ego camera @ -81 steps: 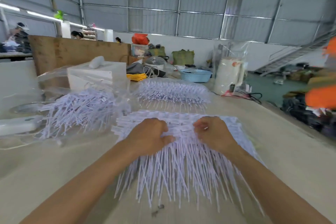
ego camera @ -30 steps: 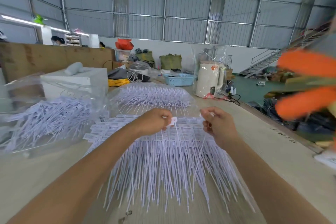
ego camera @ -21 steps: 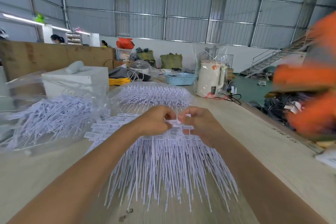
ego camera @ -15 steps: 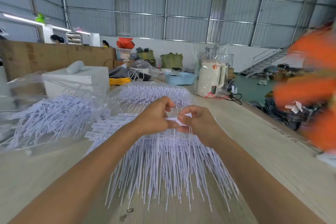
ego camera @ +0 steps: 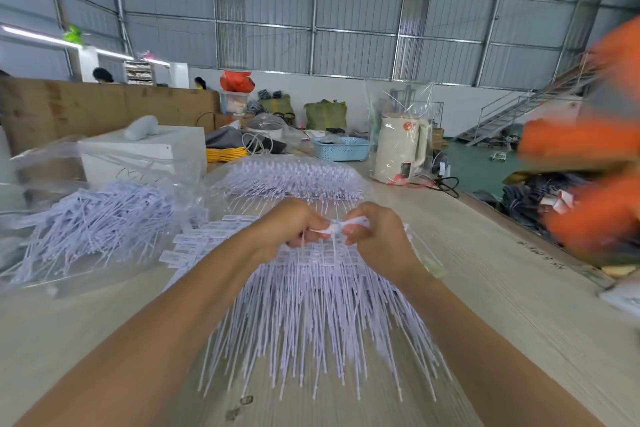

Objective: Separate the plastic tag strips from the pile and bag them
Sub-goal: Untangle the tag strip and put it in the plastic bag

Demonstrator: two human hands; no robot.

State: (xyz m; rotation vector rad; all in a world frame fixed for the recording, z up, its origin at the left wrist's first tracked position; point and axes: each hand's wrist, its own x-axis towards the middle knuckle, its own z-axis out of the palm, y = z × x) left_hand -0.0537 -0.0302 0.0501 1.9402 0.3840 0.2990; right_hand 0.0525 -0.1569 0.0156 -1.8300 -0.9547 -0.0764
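Observation:
A wide pile of white plastic tag strips lies on the table in front of me, label heads at the far side and thin tails fanned toward me. My left hand and my right hand are raised close together above the label heads. Both pinch the same small bunch of tag strips between thumb and fingers, and their tails hang down to the pile. A clear plastic bag holding more strips lies at the left. Another filled clear bag lies beyond the pile.
A white box stands behind the left bag. A cream kettle in plastic wrap, a blue basket and cables sit at the far end of the table. The table's right edge runs diagonally; a blurred orange shape is beyond it.
My hands rose from the pile's label heads, came together and pinched a small bunch of strips; since half a second ago they have barely shifted.

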